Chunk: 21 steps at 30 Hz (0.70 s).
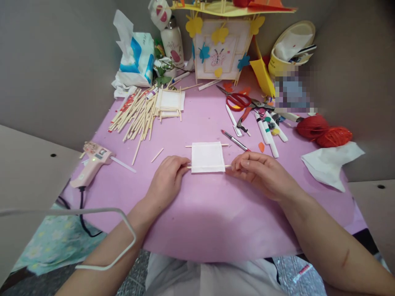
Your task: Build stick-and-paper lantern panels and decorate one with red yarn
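A small white panel [207, 157] with thin wooden sticks along its top and bottom edges lies on the pink table covering [216, 222]. The stick ends stick out on both sides. At the panel's left, my left hand [169, 174] is closed, its fingertips on the left end of the lower stick. My right hand [262, 170] is at the right, thumb and fingers pinched at the right end of that stick. A red pen [236, 140] lies just beyond my right hand.
Wooden sticks [138, 113] and a second small frame [171, 102] lie back left; a pink glue gun [94, 162] is at the left. Red scissors [237, 100], markers [268, 133] and red yarn [324, 130] lie right. A decorated house model [219, 49] stands behind.
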Available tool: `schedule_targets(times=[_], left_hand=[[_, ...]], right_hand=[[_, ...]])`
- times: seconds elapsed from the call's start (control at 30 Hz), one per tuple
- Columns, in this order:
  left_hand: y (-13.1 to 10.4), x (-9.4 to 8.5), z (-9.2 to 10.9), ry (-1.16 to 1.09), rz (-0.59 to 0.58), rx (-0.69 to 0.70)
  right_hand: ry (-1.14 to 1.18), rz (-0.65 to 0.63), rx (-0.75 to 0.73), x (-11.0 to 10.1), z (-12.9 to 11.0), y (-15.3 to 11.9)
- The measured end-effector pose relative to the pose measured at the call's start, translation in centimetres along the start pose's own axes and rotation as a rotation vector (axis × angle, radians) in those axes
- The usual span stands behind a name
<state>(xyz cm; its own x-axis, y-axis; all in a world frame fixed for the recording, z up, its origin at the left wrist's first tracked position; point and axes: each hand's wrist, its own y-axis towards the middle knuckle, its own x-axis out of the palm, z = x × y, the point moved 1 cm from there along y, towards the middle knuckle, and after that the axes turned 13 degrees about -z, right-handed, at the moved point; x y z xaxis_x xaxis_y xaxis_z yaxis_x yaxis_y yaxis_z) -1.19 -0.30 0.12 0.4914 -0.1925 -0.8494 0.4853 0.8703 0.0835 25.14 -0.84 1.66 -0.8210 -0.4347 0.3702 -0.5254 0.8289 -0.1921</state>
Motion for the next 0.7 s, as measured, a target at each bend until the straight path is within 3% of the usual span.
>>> schedule_targets(times=[0.7], left_hand=[[-0.2, 0.9, 0.6, 0.035, -0.097, 0.03]], right_hand=[[0.266, -0.106, -0.015, 0.7, 0.6, 1.3]])
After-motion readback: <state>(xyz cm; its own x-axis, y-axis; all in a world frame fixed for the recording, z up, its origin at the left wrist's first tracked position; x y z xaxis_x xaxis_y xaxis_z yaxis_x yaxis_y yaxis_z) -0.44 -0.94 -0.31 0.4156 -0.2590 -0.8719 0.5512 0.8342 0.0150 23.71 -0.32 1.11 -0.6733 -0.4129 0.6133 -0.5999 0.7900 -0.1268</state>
